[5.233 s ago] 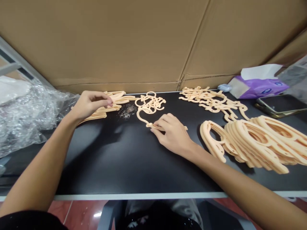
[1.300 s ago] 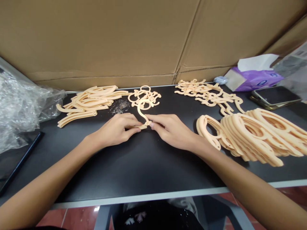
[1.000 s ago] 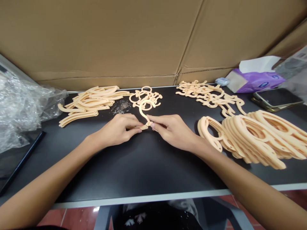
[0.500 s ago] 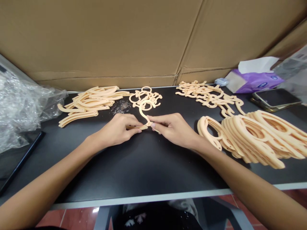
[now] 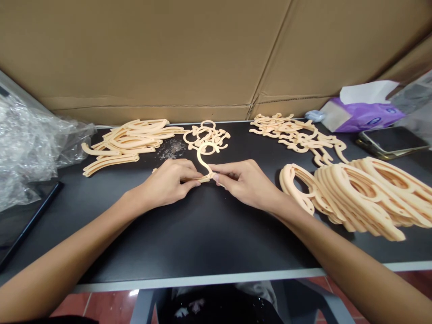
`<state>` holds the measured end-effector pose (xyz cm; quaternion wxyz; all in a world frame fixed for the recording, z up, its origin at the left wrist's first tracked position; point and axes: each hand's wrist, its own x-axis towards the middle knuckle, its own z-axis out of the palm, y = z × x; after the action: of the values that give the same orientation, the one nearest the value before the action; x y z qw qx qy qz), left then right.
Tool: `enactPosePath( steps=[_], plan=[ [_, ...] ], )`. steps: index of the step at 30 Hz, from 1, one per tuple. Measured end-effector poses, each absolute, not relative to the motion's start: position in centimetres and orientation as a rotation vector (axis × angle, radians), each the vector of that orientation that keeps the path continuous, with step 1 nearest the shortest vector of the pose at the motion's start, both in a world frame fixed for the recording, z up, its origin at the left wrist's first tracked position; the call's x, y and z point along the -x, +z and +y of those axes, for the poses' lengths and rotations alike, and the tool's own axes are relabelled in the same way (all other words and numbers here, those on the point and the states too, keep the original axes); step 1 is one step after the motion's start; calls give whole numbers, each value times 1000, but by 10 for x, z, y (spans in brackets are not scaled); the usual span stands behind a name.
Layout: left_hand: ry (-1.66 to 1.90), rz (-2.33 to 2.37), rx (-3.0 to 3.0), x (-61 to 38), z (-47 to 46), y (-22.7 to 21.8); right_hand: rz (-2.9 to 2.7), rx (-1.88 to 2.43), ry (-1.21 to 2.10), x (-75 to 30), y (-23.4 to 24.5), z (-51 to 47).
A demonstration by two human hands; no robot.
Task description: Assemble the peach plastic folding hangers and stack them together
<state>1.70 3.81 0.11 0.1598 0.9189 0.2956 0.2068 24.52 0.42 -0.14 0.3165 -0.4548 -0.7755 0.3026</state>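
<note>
A beige plastic folding clothes hanger is between my hands, its curved hook standing up and pointing away from me. My left hand is closed on the hanger's arm, most of which its fingers hide. Just right of the hook's base, my right hand pinches the joint between thumb and fingers. Right behind the hanger lies a small heap of loose hooks. A pile of curved hanger arms sits at the back left.
At the back right lie small curved hanger parts, with stacked hangers before them. A purple tissue pack and a phone are far right. Plastic wrap is on the left; cardboard stands behind the black table.
Both hands keep hold of the hanger and have barely moved; its hook leans very slightly differently. The whole view has shifted a little.
</note>
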Motion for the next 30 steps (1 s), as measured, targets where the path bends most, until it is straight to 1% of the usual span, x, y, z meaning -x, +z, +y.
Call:
enactPosePath(
  steps=[6,17,21,30],
  plan=[
    [578,842,-2582,-17,39,4,-2100,1283,742,-242,5,3],
    [539,908,-2549,-18,38,5,-2110,1363,776,-240,4,2],
    [526,914,-2540,-18,37,5,-2130,1395,715,-238,4,-1],
    [526,902,-2483,-18,39,7,-2195,1318,484,-237,-6,-2]
  ],
)
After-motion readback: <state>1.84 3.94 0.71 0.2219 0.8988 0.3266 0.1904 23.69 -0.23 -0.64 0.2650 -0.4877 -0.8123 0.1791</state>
